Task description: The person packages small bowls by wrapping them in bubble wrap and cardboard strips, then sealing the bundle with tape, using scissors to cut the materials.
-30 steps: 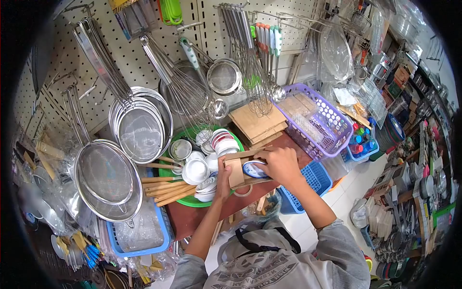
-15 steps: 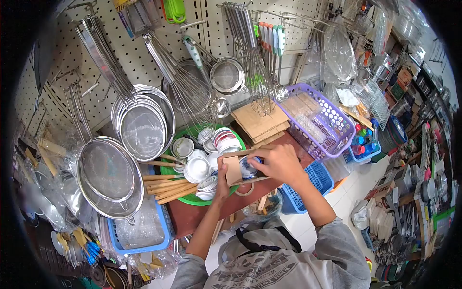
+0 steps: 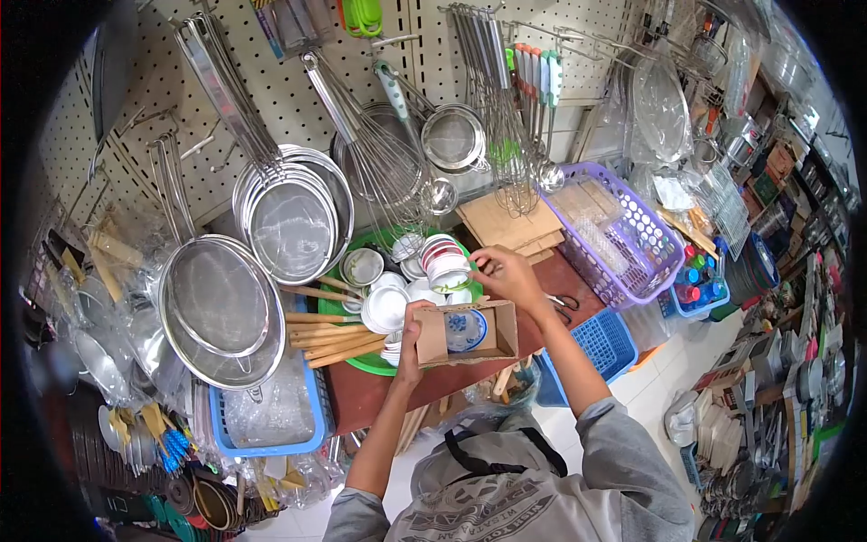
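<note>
A small open cardboard box (image 3: 433, 336) is held at its left end by my left hand (image 3: 411, 343), thumb on the near flap. Inside it lies a white bowl with a blue pattern (image 3: 467, 330). My right hand (image 3: 508, 275) is above the box, its fingertips close to a stack of white and red-rimmed bowls (image 3: 445, 262). Whether those bent fingers touch a bowl is too small to tell. The stack stands among other white bowls (image 3: 386, 308) in a green basket (image 3: 368, 363), where wooden-handled tools (image 3: 334, 339) also lie.
Brown boards (image 3: 510, 219) and a purple basket (image 3: 650, 282) are behind on the red table (image 3: 361, 405). Scissors (image 3: 564, 304) lie right of the box. A blue basket (image 3: 601, 339) is at the right. Strainers (image 3: 221, 312) and whisks (image 3: 384, 167) hang in front.
My right hand has left the box and moved up and left to the bowl stack. The box now shows its open side with the bowl inside. The view has shifted slightly.
</note>
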Demonstrator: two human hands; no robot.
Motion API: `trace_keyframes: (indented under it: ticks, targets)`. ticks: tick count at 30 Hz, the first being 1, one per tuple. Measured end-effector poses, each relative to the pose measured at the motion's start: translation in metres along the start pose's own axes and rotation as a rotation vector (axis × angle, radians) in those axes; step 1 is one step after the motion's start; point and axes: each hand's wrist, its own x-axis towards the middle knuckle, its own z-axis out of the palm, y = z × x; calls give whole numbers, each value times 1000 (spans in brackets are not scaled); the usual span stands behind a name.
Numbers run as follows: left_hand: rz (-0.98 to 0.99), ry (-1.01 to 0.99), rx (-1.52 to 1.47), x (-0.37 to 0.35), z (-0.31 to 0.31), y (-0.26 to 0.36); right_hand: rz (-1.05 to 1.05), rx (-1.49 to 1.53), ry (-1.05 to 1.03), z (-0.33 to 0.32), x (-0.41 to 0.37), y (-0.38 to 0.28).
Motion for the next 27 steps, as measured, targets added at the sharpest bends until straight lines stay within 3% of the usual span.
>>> trace_keyframes:
  ticks: [3, 6, 12, 18, 25, 27]
  targets:
    - [-30, -21, 39, -5, -4, 1, -103, -248, 13, 26, 3, 14]
    - [-62, -42, 67, -11, -4, 2, -47, -306, 30, 39, 7, 27]
    - [-54, -96, 141, -12, -7, -3, -177, -325, 78, 34, 3, 32]
    - [-98, -75, 125, -11, -6, -7, -271, -241, 252, 15, -1, 12]
    - [-97, -10, 133, -12, -5, -13, -21, 65, 426, -41, -9, -25]
    - [-132, 1, 56, -9, -11, -26, 20, 195, 360, -55, -15, -41]
